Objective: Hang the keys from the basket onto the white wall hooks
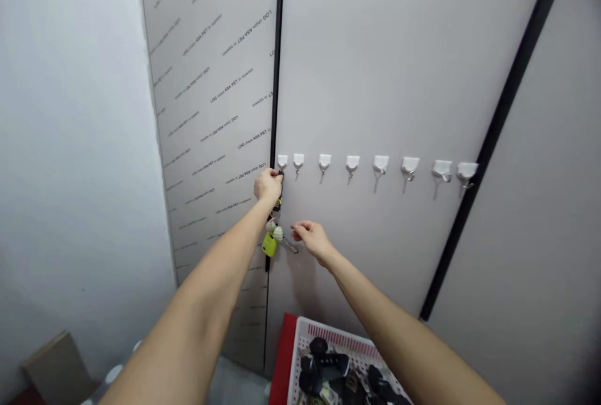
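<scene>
Head view puts me in front of a pale grey panel (399,67) that carries a row of white hooks (381,164). My left hand (268,184) is up at the first hook (282,161), the one at the left end of the row, beside the black strip (277,79) that runs down the panel's edge. Its fingers are closed on the top of a key bunch (275,230), which hangs straight down from that grip against the strip; I cannot tell whether its ring sits on the hook. Low in the bunch I see a lime green charm (269,245), a small pale ball just above it, and a metal key (290,246) sticking out to the right. My right hand (312,239) is lower, just right of the bunch, fingers loosely apart and holding nothing, thumb and forefinger tips near the key; whether they touch it is not clear to me. Left of the strip stands a filmed panel (211,98) covered in printed protective film. At the bottom a white slotted basket (328,332) holds dark items, with a red edge (283,355) just beside its left side
</scene>
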The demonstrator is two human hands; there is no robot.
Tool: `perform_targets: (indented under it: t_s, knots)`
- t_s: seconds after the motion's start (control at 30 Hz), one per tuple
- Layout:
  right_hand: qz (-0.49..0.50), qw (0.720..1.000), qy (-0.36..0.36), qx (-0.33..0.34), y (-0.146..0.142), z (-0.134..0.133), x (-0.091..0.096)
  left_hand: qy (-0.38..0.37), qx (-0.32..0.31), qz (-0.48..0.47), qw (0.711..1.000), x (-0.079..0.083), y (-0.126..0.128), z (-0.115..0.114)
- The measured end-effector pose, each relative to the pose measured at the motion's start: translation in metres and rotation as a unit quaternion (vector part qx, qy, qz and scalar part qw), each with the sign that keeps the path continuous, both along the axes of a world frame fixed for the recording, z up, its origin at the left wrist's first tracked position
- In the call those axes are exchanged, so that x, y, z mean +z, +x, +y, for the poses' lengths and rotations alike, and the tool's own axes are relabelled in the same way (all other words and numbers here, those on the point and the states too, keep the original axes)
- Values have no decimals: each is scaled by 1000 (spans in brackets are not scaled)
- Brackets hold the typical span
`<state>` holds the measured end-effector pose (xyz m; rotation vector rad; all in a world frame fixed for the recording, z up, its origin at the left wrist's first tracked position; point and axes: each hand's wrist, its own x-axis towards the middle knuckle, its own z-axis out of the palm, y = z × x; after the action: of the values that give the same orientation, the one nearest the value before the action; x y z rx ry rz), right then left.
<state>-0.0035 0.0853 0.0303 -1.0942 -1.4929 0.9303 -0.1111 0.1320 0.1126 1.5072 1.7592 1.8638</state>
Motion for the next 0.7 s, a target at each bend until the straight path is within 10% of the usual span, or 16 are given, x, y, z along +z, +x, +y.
perform_targets:
  t_s: [0.23, 0.5, 0.7]
  knots:
    - [-26, 998, -53, -27, 54, -27, -46, 36, 2, 28, 999, -25, -2, -5]
    - [-226, 968, -51, -96, 131, -94, -126, -38, -246, -3, 969, -162, 48, -87]
    - [-346, 930, -15, -120, 135, -122, -171, -161, -360, 234, 889, -235, 91, -135]
